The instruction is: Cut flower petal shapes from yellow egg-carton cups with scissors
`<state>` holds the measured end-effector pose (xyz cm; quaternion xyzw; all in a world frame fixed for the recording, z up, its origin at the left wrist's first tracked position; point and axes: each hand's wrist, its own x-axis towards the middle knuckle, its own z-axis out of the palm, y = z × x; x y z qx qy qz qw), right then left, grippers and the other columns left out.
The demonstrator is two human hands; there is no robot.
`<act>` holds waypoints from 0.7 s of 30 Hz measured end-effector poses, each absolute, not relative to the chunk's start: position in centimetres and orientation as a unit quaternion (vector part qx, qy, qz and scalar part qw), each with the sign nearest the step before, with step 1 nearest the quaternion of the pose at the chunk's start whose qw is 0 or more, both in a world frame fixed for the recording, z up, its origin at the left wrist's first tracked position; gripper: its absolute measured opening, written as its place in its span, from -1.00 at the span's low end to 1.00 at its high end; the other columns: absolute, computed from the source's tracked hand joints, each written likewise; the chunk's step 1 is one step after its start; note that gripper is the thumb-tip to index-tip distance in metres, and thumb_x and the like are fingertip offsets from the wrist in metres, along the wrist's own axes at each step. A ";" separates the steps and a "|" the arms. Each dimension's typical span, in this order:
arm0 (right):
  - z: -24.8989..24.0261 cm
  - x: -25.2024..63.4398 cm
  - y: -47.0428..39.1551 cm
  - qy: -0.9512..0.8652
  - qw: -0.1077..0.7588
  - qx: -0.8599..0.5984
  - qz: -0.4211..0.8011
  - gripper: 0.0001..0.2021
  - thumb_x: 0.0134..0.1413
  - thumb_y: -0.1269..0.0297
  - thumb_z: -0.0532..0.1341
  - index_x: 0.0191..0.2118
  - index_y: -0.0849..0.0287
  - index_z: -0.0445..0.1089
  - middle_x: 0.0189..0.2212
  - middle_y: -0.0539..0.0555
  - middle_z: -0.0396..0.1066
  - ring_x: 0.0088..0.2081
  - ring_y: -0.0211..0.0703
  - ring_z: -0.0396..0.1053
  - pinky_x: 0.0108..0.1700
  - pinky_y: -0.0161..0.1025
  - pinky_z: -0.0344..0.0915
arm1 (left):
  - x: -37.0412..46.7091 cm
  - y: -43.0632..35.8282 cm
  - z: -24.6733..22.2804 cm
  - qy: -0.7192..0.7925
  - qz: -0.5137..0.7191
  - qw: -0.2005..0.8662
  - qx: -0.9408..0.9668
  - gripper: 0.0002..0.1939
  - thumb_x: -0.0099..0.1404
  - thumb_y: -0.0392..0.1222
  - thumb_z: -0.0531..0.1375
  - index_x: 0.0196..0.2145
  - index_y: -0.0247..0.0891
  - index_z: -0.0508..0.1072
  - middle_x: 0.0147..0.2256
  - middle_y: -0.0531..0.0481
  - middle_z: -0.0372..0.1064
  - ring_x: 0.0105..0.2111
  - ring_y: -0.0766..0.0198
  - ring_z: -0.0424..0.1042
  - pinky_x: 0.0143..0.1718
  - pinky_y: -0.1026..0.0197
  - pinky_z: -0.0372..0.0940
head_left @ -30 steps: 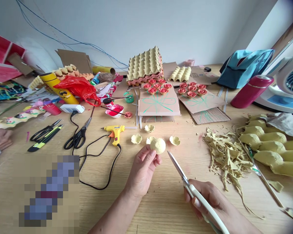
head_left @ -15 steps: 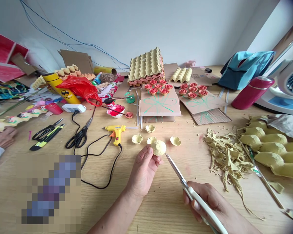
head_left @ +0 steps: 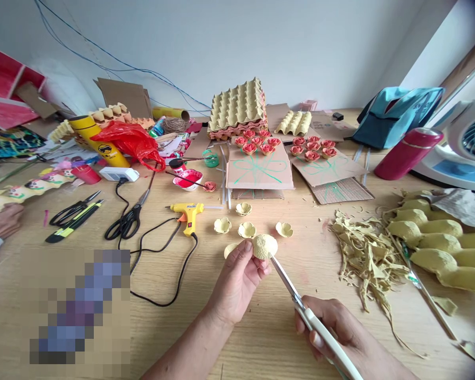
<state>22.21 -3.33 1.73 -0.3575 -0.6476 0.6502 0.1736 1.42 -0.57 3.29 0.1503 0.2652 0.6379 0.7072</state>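
Note:
Between the thumb and fingers of my left hand (head_left: 237,279) is a pale yellow egg-carton cup (head_left: 265,246), its rounded outside towards me. My right hand (head_left: 332,327) grips white-handled scissors (head_left: 320,332). Their blade tips touch the cup's lower edge, and the blades look nearly closed. Beyond my left hand lie several cut flower-shaped cups, among them one at the back (head_left: 244,209), one at the left (head_left: 222,226) and one at the right (head_left: 284,229). Another pale cup (head_left: 230,250) is partly hidden behind my left hand.
Carton scraps (head_left: 368,258) and an egg tray (head_left: 439,237) lie right. A yellow glue gun (head_left: 190,215) with its cord, black scissors (head_left: 129,219) and a red paint bowl (head_left: 187,180) are left. Red flowers rest on cardboard (head_left: 259,174). Another person's hand (head_left: 3,221) is at far left.
My left hand has shifted the cup slightly right, onto the scissor tips. A flower-shaped cup behind it shows more fully, and another shows beside my left hand.

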 end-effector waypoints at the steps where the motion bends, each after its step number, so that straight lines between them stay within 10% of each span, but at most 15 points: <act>1: 1.7 22.2 -3.3 -0.652 0.174 -0.355 0.647 -0.45 0.18 -0.33 0.12 -0.36 0.16 0.29 -0.51 -0.07 0.18 -0.49 -0.27 0.12 -0.45 -0.30 0.03 | 1.4 -0.6 3.3 0.265 0.637 0.709 0.149 -0.80 0.20 -0.11 0.43 -0.34 -0.29 0.58 -0.34 -0.01 0.45 -0.45 0.40 0.31 -0.41 0.31 0.26; 21: 1.7 22.2 -3.3 -0.701 0.179 -0.412 0.554 -0.63 0.26 -0.05 0.19 -0.39 0.15 0.24 -0.50 -0.07 0.16 -0.44 -0.25 0.07 -0.42 -0.29 0.00 | 1.4 -0.5 2.4 0.267 0.560 0.781 0.070 -0.67 0.12 -0.04 0.47 -0.36 -0.33 0.50 -0.41 0.01 0.38 -0.47 0.41 0.27 -0.43 0.32 0.25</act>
